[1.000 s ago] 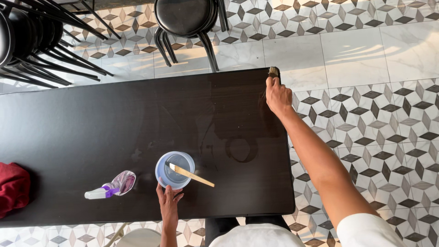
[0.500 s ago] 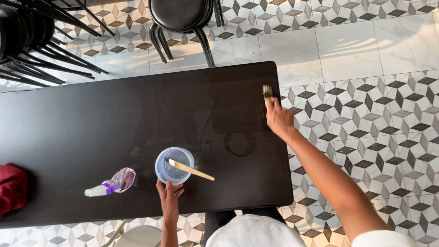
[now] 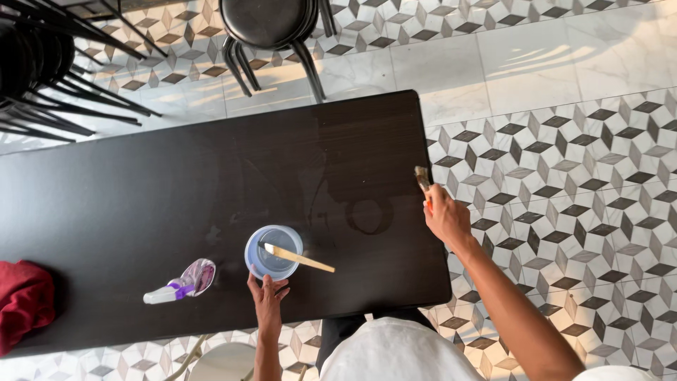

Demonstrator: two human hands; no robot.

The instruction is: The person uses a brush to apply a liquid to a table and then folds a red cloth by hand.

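one brush (image 3: 422,176) above right fingers (image 3: 434,201)

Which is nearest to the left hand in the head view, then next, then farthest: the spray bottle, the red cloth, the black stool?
From the left hand, at the table's near edge:
1. Spray bottle, lying on its side on the table just to the hand's left.
2. Red cloth, at the table's far left end.
3. Black stool, on the floor beyond the table's far edge.
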